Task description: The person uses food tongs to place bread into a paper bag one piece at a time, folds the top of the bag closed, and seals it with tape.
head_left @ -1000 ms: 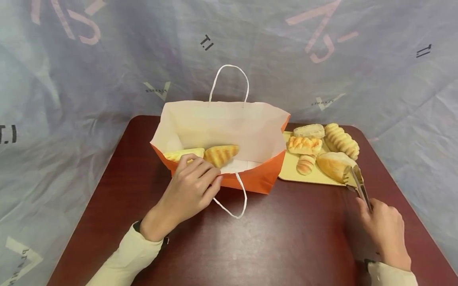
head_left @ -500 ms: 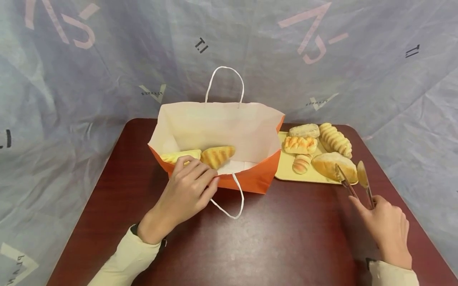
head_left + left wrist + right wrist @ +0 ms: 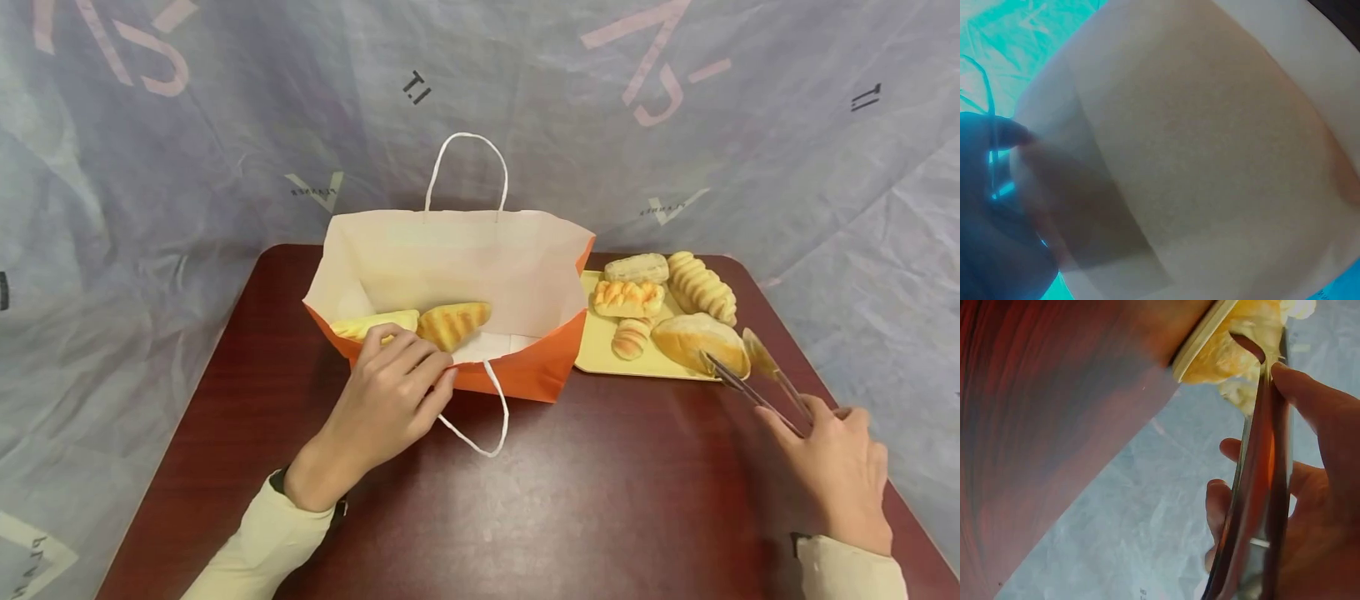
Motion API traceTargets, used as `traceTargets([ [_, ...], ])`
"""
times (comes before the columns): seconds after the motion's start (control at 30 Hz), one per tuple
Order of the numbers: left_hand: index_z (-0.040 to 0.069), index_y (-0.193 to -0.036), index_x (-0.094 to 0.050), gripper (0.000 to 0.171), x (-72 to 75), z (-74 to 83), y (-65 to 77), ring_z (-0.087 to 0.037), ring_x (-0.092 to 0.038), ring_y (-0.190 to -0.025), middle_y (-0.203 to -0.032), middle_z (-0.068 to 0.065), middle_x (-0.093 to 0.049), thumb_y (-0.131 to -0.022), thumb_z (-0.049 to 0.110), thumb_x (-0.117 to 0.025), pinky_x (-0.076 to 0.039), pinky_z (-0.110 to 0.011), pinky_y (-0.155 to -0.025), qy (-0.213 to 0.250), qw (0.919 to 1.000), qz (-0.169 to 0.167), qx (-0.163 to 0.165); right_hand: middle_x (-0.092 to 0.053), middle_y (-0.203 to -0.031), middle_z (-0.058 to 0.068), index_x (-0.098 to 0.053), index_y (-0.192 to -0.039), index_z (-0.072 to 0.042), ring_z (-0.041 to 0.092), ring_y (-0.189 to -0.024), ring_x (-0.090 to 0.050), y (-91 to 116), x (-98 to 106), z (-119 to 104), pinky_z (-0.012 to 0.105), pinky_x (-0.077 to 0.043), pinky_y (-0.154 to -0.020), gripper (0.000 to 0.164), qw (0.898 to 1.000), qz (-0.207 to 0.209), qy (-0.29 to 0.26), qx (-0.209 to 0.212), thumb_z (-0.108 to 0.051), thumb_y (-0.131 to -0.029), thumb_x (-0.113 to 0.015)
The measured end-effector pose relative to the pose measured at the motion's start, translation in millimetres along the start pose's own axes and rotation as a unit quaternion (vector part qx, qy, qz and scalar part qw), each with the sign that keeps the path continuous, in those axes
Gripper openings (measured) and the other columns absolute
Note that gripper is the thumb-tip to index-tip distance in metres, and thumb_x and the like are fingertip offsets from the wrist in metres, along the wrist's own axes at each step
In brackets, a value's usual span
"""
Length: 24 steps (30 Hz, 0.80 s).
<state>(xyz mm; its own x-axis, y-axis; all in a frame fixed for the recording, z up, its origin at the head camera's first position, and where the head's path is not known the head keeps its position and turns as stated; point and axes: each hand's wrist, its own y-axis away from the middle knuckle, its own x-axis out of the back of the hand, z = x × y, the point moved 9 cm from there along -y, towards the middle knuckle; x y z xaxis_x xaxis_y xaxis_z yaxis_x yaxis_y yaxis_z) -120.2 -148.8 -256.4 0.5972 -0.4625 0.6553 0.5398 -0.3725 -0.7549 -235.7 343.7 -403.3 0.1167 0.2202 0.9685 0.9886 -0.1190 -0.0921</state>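
My left hand (image 3: 393, 387) holds the near rim of an orange paper bag (image 3: 525, 377) with a white inside. Two breads lie in the bag: a pale yellow one (image 3: 356, 325), partly behind my fingers, and a ridged golden one (image 3: 455, 325). At the right, my right hand (image 3: 832, 458) grips metal tongs (image 3: 1266, 450), their arms spread apart. The tips stand at either side of the right end of an oval bread roll (image 3: 693, 337), which lies at the near right of a yellow tray (image 3: 600, 357). The left wrist view mostly shows the bag's paper.
Several more breads share the tray: a small striped roll (image 3: 632, 337), an orange-topped bread (image 3: 628, 298), a pale loaf (image 3: 637, 268) and a long twisted bread (image 3: 701, 287). White cord handles (image 3: 498, 408) stick out from the bag. A grey sheet (image 3: 525, 83) hangs behind the dark red table (image 3: 570, 500).
The tongs had been nearly closed at the roll's right end; they have spread, and my right hand has shifted right and turned. My left hand stays on the bag's rim.
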Motion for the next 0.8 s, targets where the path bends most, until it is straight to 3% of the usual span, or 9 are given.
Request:
traceTargets([
  [0.2,0.009,-0.076,-0.063,0.011,0.7,-1.2,1.4,-0.02,-0.053,-0.073,-0.073,-0.001,-0.058,-0.081,0.015,-0.054,-0.035,-0.042,-0.08,0.002,1.0,0.003,-0.002,-0.03,-0.109,0.033,-0.04,-0.133,-0.009,0.05,-0.075,-0.042,-4.5,-1.4,10.9,0.053,-0.029,-0.048,0.082,1.0,-0.003,0.006,-0.023,-0.066,-0.074,-0.052],
  [0.4,0.009,-0.076,-0.063,0.013,1.1,-2.0,1.4,-0.02,-0.053,-0.072,-0.073,-0.001,-0.058,-0.082,0.016,-0.054,-0.035,-0.042,-0.08,0.002,1.0,0.002,-0.004,-0.04,-0.105,0.031,-0.048,-0.126,-0.007,0.049,-0.087,-0.041,-7.6,-3.0,2.3,0.056,-0.031,-0.052,0.075,1.0,0.022,0.0,0.017,-0.061,-0.074,-0.057],
  [0.63,0.01,-0.078,-0.064,0.014,1.0,-1.9,2.0,-0.019,-0.051,-0.072,-0.073,0.0,-0.059,-0.083,0.017,-0.053,-0.035,-0.041,-0.079,0.0,1.0,-0.008,0.002,-0.057,-0.08,0.023,-0.056,-0.106,-0.008,0.044,-0.064,-0.051,-11.5,2.0,-4.8,0.046,-0.031,-0.041,0.067,0.999,-0.01,0.011,0.035,-0.065,-0.071,-0.056],
  [0.8,0.009,-0.077,-0.063,0.014,1.5,-0.7,1.4,-0.02,-0.052,-0.073,-0.073,-0.001,-0.059,-0.083,0.017,-0.053,-0.035,-0.042,-0.08,0.001,1.0,-0.004,0.001,-0.053,-0.1,0.035,-0.052,-0.121,-0.005,0.052,-0.074,-0.049,-12.8,13.9,-0.2,0.051,-0.033,-0.051,0.083,0.999,-0.016,0.031,0.024,-0.069,-0.068,-0.056],
])
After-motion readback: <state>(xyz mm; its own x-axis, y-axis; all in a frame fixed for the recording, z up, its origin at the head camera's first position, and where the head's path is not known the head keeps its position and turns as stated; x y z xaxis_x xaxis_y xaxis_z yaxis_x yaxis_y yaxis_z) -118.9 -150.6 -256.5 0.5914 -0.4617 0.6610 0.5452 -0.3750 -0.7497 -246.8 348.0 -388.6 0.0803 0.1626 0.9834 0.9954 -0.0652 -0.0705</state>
